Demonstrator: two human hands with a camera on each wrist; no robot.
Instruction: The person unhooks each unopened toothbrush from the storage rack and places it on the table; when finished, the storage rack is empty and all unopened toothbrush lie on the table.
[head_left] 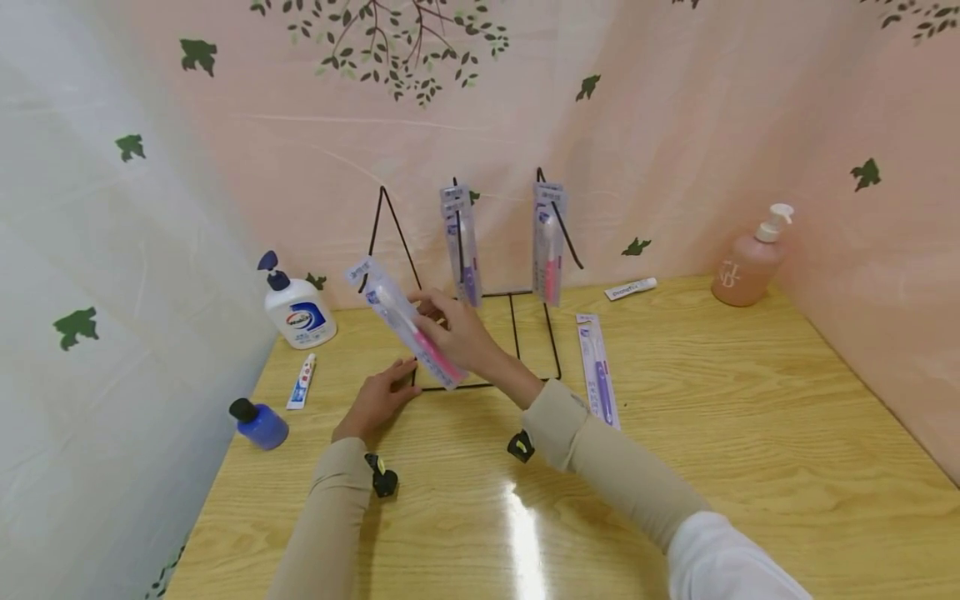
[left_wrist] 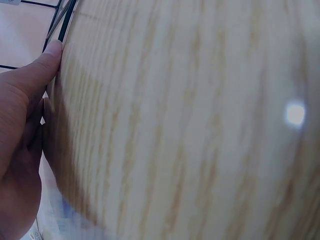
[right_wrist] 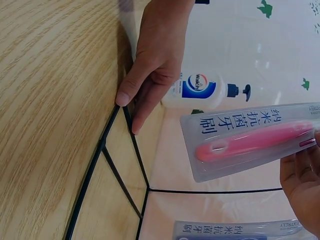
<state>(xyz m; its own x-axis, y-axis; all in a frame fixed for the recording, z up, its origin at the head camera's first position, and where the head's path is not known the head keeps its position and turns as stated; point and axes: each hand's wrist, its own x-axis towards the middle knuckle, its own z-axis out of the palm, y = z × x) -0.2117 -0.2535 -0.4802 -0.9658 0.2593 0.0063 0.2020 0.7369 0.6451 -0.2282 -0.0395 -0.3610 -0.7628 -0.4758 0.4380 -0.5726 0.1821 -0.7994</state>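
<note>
Two hands | right grip (head_left: 459, 333) holding pink toothbrush pack (head_left: 408, 329) | left grip (head_left: 378, 398) relaxed, fingers touching wire rack (head_left: 517, 333) base on bench (head_left: 750, 417)

Your right hand (head_left: 459, 333) holds a packaged pink toothbrush (head_left: 408, 327) by the wire rack (head_left: 517, 333) near the table's (head_left: 750, 433) far edge, while your left hand (head_left: 375, 400) presses the rack's base.

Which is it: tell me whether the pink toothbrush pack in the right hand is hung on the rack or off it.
Off: the right hand holds the pink toothbrush pack tilted beside the wire rack.
</note>
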